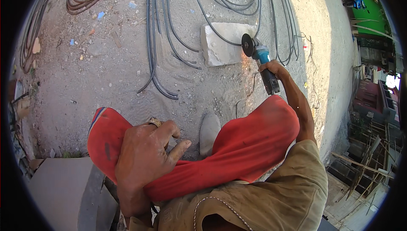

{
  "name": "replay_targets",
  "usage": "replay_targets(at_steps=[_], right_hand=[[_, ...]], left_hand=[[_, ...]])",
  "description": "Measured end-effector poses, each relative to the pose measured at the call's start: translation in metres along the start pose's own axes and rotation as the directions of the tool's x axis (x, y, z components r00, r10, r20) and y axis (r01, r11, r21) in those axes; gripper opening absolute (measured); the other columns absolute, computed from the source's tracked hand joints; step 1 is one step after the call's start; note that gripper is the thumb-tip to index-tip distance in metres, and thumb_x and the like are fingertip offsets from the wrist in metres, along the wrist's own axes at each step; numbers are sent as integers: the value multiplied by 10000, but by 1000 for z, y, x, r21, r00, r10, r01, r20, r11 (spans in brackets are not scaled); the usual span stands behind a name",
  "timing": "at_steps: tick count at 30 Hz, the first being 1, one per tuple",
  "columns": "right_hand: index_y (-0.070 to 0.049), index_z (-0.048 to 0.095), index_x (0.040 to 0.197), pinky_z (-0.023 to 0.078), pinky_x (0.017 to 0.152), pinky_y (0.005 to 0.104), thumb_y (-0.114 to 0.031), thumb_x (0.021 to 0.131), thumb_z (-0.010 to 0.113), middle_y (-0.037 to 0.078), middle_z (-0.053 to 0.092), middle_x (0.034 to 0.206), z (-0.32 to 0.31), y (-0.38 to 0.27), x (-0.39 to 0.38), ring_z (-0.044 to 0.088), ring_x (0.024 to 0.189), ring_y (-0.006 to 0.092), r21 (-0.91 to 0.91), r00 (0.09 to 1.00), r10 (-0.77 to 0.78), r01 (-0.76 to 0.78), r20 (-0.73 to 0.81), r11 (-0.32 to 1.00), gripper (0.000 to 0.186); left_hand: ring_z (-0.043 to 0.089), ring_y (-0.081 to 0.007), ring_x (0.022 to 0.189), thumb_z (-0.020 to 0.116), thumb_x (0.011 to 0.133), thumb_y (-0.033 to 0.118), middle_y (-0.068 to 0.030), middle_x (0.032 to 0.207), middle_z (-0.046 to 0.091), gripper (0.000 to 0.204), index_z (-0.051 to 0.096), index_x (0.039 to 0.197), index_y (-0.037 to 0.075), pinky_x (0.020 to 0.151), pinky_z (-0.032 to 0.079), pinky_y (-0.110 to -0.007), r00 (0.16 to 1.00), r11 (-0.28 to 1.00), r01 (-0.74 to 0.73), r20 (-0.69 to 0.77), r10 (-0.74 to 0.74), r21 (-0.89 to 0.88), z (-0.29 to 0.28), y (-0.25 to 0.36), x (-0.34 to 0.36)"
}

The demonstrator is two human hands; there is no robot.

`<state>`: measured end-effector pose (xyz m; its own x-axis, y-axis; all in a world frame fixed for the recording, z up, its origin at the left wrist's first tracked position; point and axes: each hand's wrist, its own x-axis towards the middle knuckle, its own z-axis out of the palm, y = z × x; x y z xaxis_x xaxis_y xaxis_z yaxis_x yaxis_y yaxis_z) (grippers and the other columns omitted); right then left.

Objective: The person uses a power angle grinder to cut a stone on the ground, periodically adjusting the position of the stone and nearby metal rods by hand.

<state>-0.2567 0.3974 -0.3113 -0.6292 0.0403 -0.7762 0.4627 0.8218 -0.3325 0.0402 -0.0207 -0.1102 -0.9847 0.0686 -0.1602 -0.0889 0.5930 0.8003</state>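
My right hand (274, 68) is wrapped round the body of a teal and black angle grinder (263, 56), out in front of my right knee. The grinder's dark disc (248, 45) stands at the end of a dark rod (220, 37) that lies over a pale concrete block (212, 46). Orange sparks (249, 72) stream down from the disc toward the ground. Over my left knee rests my left hand (146, 152), empty, with a ring on one finger. Its fingers are loosely bent and the thumb stands apart.
Several bent dark rods (151, 40) lie on the dusty ground ahead, more at the right (288, 23). Brownish rods (91, 4) are looped at the far left. A grey box-like block (59, 184) stands by my left side. A dark cable (312, 55) trails at right.
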Motion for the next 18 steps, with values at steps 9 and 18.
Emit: replay_targets(at_steps=[9,18], right_hand=[[24,673,783,470,525,324,-171,612,737,102,640,740,5,23,2,597,588,194,53,999,-9,7,31,999,268],[27,624,848,499,506,327,-180,613,744,103,618,724,-3,-1,12,597,548,199,100,997,-12,4,80,995,335]], left_hand=[[499,-228,426,791,662,195,-68,482,484,264,577,733,58,446,392,-344,999,999,-1,37,0,49,0,-1,0],[498,-219,420,793,645,166,-64,469,491,251,580,726,59,485,412,-336,998,999,36,59,-38,37,2,-4,5]])
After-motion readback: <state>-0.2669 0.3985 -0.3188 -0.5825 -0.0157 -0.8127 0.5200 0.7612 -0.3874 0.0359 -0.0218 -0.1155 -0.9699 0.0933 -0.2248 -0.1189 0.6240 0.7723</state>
